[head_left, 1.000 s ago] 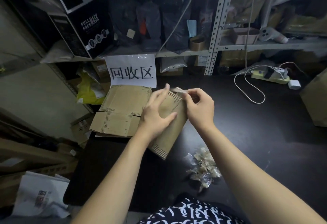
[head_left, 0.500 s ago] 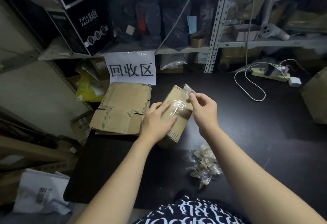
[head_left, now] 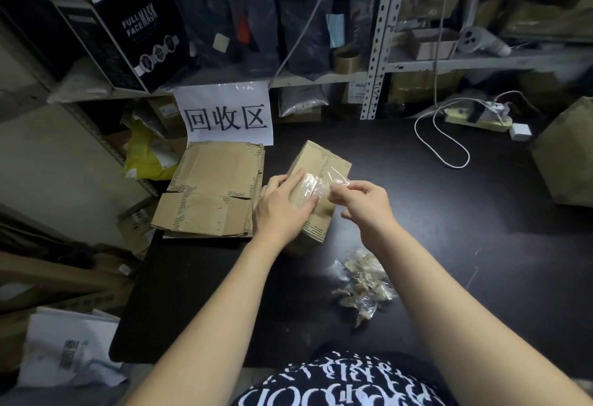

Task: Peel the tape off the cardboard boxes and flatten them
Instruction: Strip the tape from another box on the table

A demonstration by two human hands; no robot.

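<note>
A small brown cardboard box (head_left: 321, 157) stands on the black table (head_left: 481, 245), tilted away from me. My left hand (head_left: 282, 210) lies on its top face with straight fingers, pressing it down. My right hand (head_left: 362, 202) pinches the free end of a clear tape strip (head_left: 324, 182) that is lifted off the box's top and still stuck under my left fingers. A stack of flattened cardboard boxes (head_left: 215, 190) lies to the left of the box.
A heap of crumpled peeled tape (head_left: 362, 283) lies on the table near my right forearm. A paper sign (head_left: 224, 115) hangs from the shelf behind. A power strip with white cable (head_left: 475, 117) sits at the back right, and a large cardboard box (head_left: 568, 155) stands at the right edge.
The box came down from the air onto the table. My right hand has pulled the tape strip along the top towards me, and my left hand now presses the box flat.
</note>
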